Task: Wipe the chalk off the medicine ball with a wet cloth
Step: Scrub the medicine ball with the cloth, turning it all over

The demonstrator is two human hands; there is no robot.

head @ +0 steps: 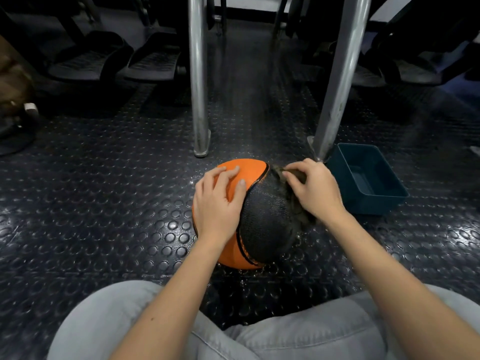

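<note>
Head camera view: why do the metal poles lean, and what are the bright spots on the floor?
In the head view, the wide-angle lens tilts the metal poles; the studded floor glares on its shiny bumps; the light fades toward the top; the cloth under the right hand looks smeared.

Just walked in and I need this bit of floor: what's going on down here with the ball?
A person is down on the studded floor with an orange-and-black medicine ball in front of their knees. The left hand rests on the orange panel, steadying it. The right hand holds a dark cloth against the ball's right side. A blue tub sits on the floor just to the right. I can't make out any chalk on the side facing the camera.
</note>
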